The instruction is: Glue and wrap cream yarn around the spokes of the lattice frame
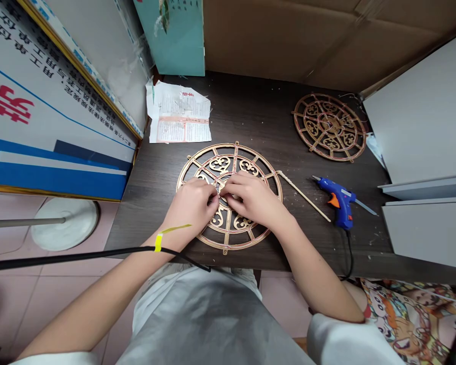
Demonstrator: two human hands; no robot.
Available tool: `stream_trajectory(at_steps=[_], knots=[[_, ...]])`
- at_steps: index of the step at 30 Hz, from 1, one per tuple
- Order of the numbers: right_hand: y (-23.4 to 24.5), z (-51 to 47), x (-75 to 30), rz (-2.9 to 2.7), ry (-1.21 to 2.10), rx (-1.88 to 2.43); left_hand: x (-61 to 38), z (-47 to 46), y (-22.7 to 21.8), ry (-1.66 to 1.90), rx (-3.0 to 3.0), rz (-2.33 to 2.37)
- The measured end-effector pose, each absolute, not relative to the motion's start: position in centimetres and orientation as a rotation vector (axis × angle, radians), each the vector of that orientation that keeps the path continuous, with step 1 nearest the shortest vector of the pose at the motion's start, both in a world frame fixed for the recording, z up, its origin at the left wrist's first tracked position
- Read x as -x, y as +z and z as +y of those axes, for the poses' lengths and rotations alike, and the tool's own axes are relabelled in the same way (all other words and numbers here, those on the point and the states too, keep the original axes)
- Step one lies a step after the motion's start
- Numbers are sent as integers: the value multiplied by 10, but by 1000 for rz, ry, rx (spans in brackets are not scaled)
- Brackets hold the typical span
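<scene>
My left hand (195,203) and right hand (253,195) curl over the round fretwork panel (234,163), flat probably for steadiness — fingertips gripping what, I can't tell.

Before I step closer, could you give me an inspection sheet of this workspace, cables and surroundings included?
Surface: dark wood-grain tabletop, pale specks scattered.
Job's things: round lattice panel, front centre; second lattice panel, far right; blue glue gun and thin pale stick, right of the front panel.
Clutter: printed sheet, far left.
Grip: left hand and right hand almost meet over the front panel's middle; anything pinched is hidden.
Cables: glue gun's cord reaches the front edge; black cable with yellow tag crosses the left wrist.
Surroundings: cardboard behind, signboard left, white panel right.
</scene>
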State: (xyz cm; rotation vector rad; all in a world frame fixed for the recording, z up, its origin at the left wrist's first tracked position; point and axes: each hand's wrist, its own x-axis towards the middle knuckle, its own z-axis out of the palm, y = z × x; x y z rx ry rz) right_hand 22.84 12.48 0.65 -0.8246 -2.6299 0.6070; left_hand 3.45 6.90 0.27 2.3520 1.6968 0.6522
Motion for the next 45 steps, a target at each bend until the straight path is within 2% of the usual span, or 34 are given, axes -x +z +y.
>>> stream_trajectory(at_steps=[9,16,25,32,36,38,41,43,45], knots=[[8,119,-228,-2698,470,871,-22,60,-3,810,-2378,1432],[16,114,-228,-2768,337,915,-18,52,-6,620,-2709,1373],[25,91,-232,-2663,383,1045,-7,62,6,458,-2603,1104],[22,76,-240,-2541,509,1089,-5,69,8,461,-2560,884],[36,67,-258,-2363,523,1090,-3,70,6,463,-2549,849],[47,61,-282,-2141,330,1290,-2,67,6,456,-2579,842],[55,54,-335,-1650,-99,1948,-3,59,6,347,-2672,855],[50,53,-368,-1449,-110,2323,-5,53,6,266,-2742,881],[38,54,-391,-1308,27,2633,-9,49,5,280,-2804,894]])
